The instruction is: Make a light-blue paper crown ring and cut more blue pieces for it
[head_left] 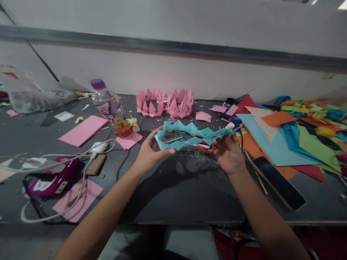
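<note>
Both of my hands hold a light blue paper crown (pixel 177 145) with a zigzag top edge, lifted above the dark table. My left hand (pixel 151 151) grips its left end, the thumb lying along the near side. At the opposite end, my right hand (pixel 229 153) pinches the crown from below, its fingertips partly hidden. Behind the crown, a pair of pink paper crowns (pixel 165 103) stands by the wall. A blue glue gun (pixel 230 121) lies just beyond my right hand. Red scissor handles (pixel 204 148) show beneath the blue crown.
A purple-capped bottle (pixel 108 108) stands left of the crowns. Farther left lie a purple power strip (pixel 58 177), white cables, and pink paper sheets (pixel 84 130). On the right are a phone (pixel 279 182) and piles of coloured paper (pixel 284 144). Paper scraps litter the table.
</note>
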Demonstrator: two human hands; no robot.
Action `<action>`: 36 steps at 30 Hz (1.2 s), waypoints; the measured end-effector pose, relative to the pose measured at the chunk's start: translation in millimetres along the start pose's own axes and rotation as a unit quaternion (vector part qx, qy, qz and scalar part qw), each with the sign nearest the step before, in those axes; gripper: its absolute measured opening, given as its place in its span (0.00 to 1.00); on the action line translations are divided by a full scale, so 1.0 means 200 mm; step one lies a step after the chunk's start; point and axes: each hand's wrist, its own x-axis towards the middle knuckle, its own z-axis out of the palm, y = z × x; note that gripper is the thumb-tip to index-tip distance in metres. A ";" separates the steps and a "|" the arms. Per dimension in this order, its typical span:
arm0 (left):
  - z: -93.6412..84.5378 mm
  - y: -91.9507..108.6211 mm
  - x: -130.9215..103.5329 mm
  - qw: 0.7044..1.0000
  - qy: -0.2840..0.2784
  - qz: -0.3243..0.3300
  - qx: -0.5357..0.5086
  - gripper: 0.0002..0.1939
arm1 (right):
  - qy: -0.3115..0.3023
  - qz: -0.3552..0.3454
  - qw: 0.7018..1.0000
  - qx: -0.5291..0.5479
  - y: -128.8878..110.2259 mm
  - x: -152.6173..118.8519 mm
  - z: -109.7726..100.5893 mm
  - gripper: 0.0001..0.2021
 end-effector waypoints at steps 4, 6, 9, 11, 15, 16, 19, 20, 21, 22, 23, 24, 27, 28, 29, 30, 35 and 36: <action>0.00 0.02 0.00 0.999 0.021 0.022 0.013 0.33 | 0.014 -0.001 1.000 -0.006 0.00 0.00 0.00 0.10; -0.01 0.01 0.01 0.998 0.042 0.037 0.028 0.33 | 0.013 -0.004 1.000 -0.013 0.00 0.00 0.00 0.09; -0.01 0.01 0.01 0.995 0.074 0.054 0.034 0.29 | 0.012 -0.005 1.000 -0.021 -0.01 0.00 0.01 0.09; -0.01 0.00 0.02 0.995 0.076 0.058 0.013 0.25 | 0.019 -0.001 1.000 -0.016 -0.01 0.00 0.01 0.10; -0.02 -0.01 0.02 0.995 0.058 0.075 -0.037 0.20 | 0.031 0.013 0.999 0.011 -0.02 0.00 0.01 0.13; -0.02 -0.01 0.02 0.994 0.058 0.075 -0.046 0.19 | 0.032 0.013 0.999 0.016 -0.02 0.01 0.01 0.13; -0.02 -0.01 0.02 0.993 0.074 0.065 -0.056 0.16 | 0.038 0.005 0.999 0.020 -0.01 0.01 0.00 0.12; -0.02 -0.01 0.02 0.993 0.082 0.062 -0.054 0.16 | 0.038 0.004 0.999 0.018 -0.01 0.01 0.00 0.12; -0.02 0.00 0.02 0.993 0.089 0.060 -0.049 0.15 | 0.039 0.005 0.999 0.016 0.00 0.01 -0.01 0.12; -0.03 0.00 0.02 0.993 0.096 0.059 -0.042 0.15 | 0.041 0.006 0.999 0.012 0.00 0.02 -0.01 0.12; -0.03 -0.01 0.02 0.992 0.104 0.058 -0.035 0.15 | 0.045 0.008 0.999 0.009 0.00 0.02 -0.01 0.12; -0.03 -0.01 0.02 0.992 0.110 0.059 -0.029 0.15 | 0.049 0.011 0.999 0.007 0.01 0.02 -0.01 0.11; -0.03 0.00 0.03 0.991 0.111 0.068 -0.026 0.17 | 0.061 0.019 0.998 0.008 0.00 0.03 -0.01 0.11; -0.03 0.00 0.03 0.991 0.106 0.071 -0.030 0.17 | 0.059 0.020 0.998 0.006 0.00 0.03 -0.01 0.11; -0.03 0.00 0.03 0.992 0.100 0.074 -0.031 0.18 | 0.055 0.019 0.998 0.002 0.00 0.03 -0.01 0.12; -0.03 0.00 0.03 0.992 0.096 0.077 -0.031 0.20 | 0.050 0.016 0.999 -0.004 0.00 0.03 -0.01 0.12; -0.04 0.00 0.03 0.990 0.101 0.096 -0.005 0.20 | 0.046 0.000 0.999 -0.012 0.00 0.03 -0.02 0.13; -0.05 0.00 0.02 0.990 0.101 0.097 -0.003 0.20 | 0.049 -0.001 0.999 -0.008 0.00 0.04 -0.02 0.13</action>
